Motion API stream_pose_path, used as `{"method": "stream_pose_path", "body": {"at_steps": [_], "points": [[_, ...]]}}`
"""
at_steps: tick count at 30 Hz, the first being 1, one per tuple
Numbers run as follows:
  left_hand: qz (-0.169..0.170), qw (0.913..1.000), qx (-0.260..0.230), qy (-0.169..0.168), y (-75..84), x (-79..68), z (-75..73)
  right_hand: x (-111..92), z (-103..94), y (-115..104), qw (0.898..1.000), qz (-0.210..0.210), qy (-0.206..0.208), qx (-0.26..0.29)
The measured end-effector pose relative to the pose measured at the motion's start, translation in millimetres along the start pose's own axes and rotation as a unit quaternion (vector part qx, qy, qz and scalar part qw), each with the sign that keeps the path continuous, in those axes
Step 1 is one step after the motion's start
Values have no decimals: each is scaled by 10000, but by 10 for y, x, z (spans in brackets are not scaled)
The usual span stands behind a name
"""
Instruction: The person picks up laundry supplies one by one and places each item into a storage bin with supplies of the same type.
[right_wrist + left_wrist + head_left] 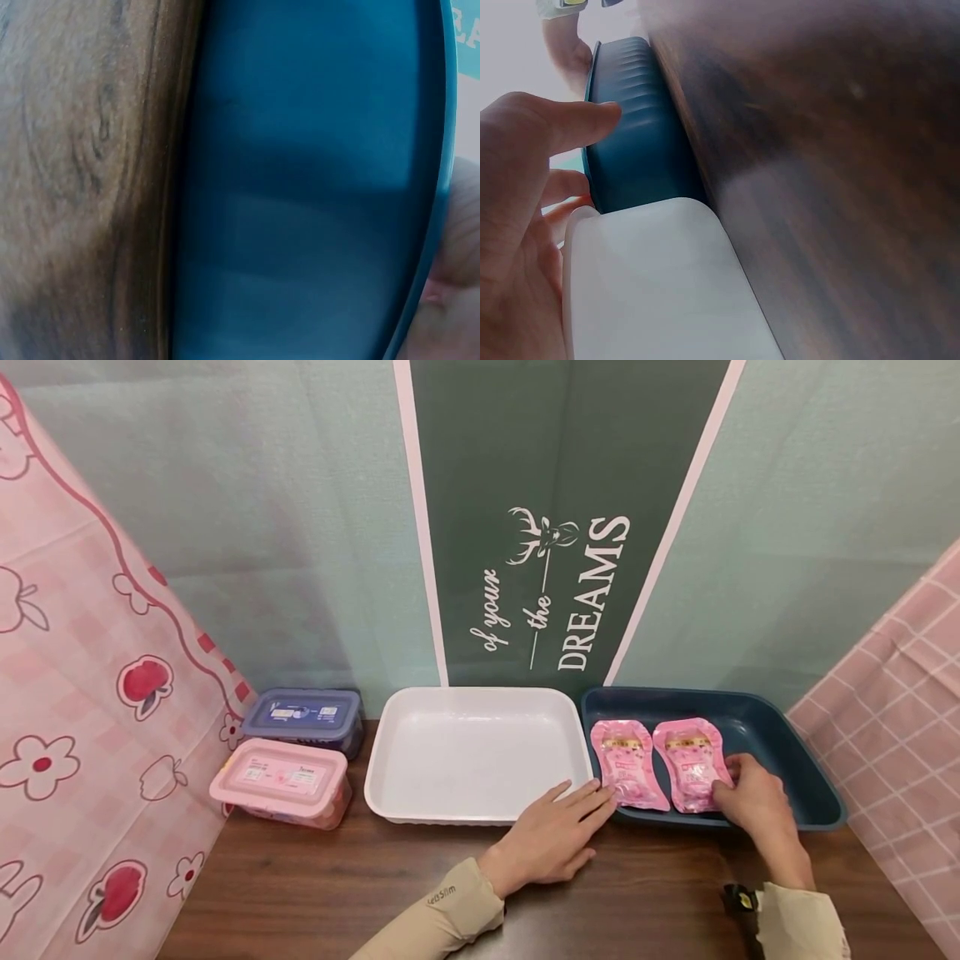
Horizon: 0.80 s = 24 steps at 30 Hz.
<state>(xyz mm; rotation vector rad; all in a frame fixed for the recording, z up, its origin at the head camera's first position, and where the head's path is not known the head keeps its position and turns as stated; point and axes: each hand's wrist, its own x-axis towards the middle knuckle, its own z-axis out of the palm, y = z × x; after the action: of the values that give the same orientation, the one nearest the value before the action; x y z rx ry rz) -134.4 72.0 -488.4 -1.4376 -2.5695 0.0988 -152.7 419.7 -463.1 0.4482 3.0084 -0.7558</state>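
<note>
Two pink pouches lie side by side in the dark blue tray, the left pouch near the white tray and the right pouch beside it. My right hand reaches over the tray's front rim and pinches the right edge of the right pouch between thumb and fingers. With fingers extended, my left hand lies over the corner where the two trays meet, fingertips at the left pouch's lower corner. In the left wrist view, the left thumb stands apart from the other fingers, in front of the blue tray's side.
The white tray stands left of the blue one. Farther left are a pink lidded box and a blue lidded box behind it. All stand on a brown wooden table, with a green cloth backdrop behind.
</note>
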Motion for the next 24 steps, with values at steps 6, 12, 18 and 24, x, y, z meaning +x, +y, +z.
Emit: {"method": "stream_pose_path", "body": {"at_steps": [6, 12, 18, 24], "points": [[-23, 10000, 13, -21, 5, -4, 11, -2, 7, 10, 9999, 88, -59, -55], [-24, 10000, -9, 0, 4, -2, 11, 13, 6, 1, 9996, 219, -126, -117], [-25, 10000, 4, 32, 2, -6, 0, 27, -1, -12, 9987, 324, -320, -212], [-19, 10000, 6, 41, 6, -12, 4, 37, -4, -19, 9978, 331, -454, -343]]}}
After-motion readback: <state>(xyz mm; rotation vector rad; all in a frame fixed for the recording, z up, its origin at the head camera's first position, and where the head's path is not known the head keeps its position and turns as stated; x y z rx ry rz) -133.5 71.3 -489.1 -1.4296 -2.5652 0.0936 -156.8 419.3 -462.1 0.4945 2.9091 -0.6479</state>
